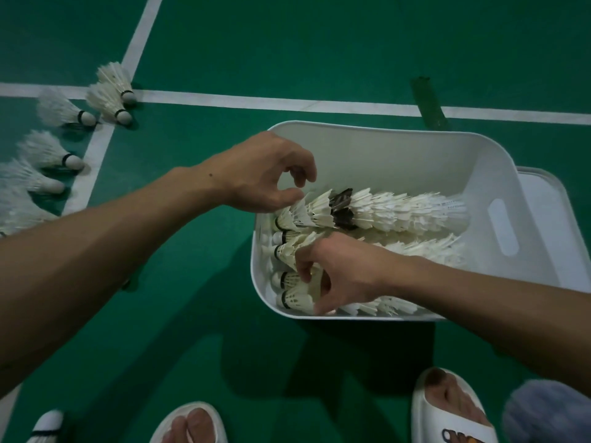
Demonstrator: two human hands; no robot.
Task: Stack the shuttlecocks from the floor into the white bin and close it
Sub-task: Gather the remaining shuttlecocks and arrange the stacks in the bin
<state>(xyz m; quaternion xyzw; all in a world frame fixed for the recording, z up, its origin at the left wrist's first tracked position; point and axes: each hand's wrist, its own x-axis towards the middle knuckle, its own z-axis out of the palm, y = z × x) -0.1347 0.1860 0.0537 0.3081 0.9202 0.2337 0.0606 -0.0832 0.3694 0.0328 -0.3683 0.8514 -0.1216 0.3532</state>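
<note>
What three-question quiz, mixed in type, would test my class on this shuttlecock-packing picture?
1. True or false: the white bin is closed.
2. The loose shuttlecocks on the floor lie: A) left of the bin; B) right of the bin; C) on top of the lid.
3. Which hand grips a shuttlecock in the row nearest the person?

Key: 1 false; 2 A; 3 the right hand.
</note>
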